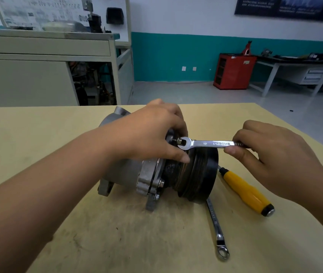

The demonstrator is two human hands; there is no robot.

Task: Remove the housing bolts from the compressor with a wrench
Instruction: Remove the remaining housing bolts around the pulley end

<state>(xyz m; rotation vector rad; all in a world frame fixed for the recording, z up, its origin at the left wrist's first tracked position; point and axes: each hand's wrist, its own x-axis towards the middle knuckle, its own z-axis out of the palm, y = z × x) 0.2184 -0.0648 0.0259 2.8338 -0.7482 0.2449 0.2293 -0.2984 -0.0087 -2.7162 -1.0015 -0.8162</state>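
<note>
In the head view, the compressor (123, 176), judged heavy and rigid, is gripped on the table (38, 125) by the left hand (147, 134), fingers curled over it. The slim, slick wrench (206, 144), seated on a bolt (180, 141), is pinched by the right hand (271, 154) well out along its shank, where leverage is judged best.

Single view, head-worn, wide-angle. The camera sat above and on the near side of the compressor (148, 180), facing forward and tilted down onto it. Range was close: the compressor lay mid-frame, with both forearms entering from the bottom corners. The left hand (147, 134) gripped it and the right hand (275, 154) pinched the wrench (206, 143) over it. The tabletop (117, 233) ran from the bottom edge to just beyond the compressor. Further beyond, the view reached the teal-banded wall (176, 56), with a grey cabinet (24, 81) beyond-left and a red cabinet (233, 71) beyond-right.
</note>
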